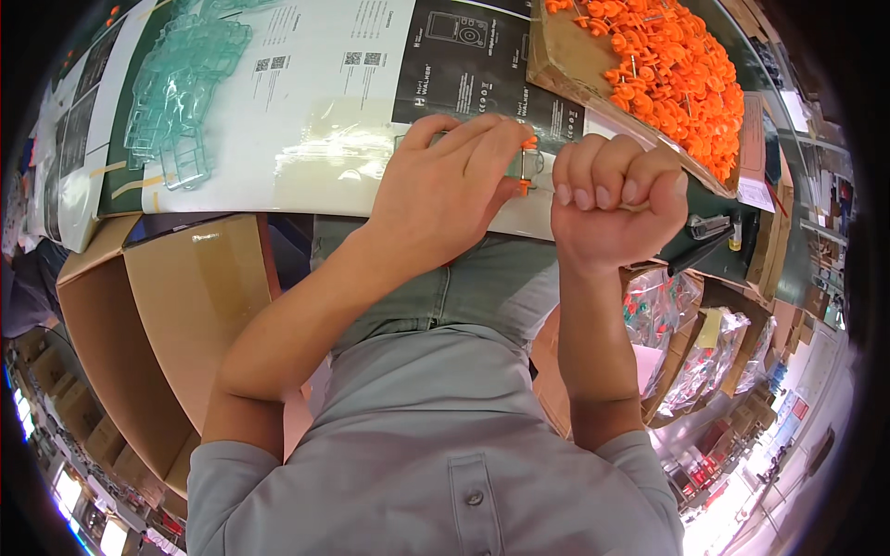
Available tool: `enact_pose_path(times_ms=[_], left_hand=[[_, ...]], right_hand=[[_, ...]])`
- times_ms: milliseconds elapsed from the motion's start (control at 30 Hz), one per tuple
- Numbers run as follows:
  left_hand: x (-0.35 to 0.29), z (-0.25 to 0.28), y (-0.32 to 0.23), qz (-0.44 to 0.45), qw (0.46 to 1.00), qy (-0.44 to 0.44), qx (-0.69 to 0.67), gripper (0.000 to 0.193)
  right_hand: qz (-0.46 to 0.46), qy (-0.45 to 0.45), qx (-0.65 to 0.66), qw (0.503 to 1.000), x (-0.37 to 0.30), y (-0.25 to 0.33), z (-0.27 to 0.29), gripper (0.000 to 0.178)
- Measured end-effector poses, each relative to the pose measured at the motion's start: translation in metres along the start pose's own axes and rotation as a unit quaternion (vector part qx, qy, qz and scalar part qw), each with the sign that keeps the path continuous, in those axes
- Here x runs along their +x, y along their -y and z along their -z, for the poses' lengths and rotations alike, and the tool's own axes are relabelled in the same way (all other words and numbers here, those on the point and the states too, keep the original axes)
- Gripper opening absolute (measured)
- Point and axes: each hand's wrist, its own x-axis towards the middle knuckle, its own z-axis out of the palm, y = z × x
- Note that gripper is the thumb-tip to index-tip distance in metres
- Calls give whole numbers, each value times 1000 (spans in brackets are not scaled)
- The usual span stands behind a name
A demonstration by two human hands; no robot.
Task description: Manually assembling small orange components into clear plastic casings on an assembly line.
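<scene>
Bench stock, as we recorded it

We found a cardboard tray [556, 65] heaped with orange plastic pieces [667, 65], clear green parts [181, 83] piled loose at bench [306, 157] left, an open carton [176, 315] below. Left hand [440, 190] pressed a small clear part with orange clips [526, 167]; right hand [612, 204] clenched, contents unseen.

The person wears a pale grey-green polo shirt [445, 463] with short sleeves that end above the elbows, and a buttoned placket with one round grey button [475, 498] showing at the chest. Light greyish-green trousers [482, 287] cover the lap. Both forearms are bare, and the left hand [440, 195] and right hand [612, 199] carry no gloves, rings or watch.
</scene>
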Motion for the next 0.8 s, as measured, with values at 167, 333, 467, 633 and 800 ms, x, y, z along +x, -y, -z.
enact_pose_path(times_ms=[167, 333, 467, 633, 800], left_hand=[[0, -1, 1, 4, 1000, 2, -8, 47], [2, -3, 2, -1, 1000, -6, -15, 46], [1, -1, 1, 11, 1000, 2, -14, 46], [4, 1, -3, 55, 998, 23, -30, 55], [9, 13, -4, 90, 991, 66, -74, 61]], right_hand=[[17, 21, -37, 999, 1, -4, -4, 43], [-23, -5, -85, 996, 5, -1, -12, 41], [-68, 24, -110, 991, 21, -5, -15, 40], [-161, -31, -176, 971, 33, -1, -33, 34], [-150, -75, -143, 975, 33, 11, -22, 32]])
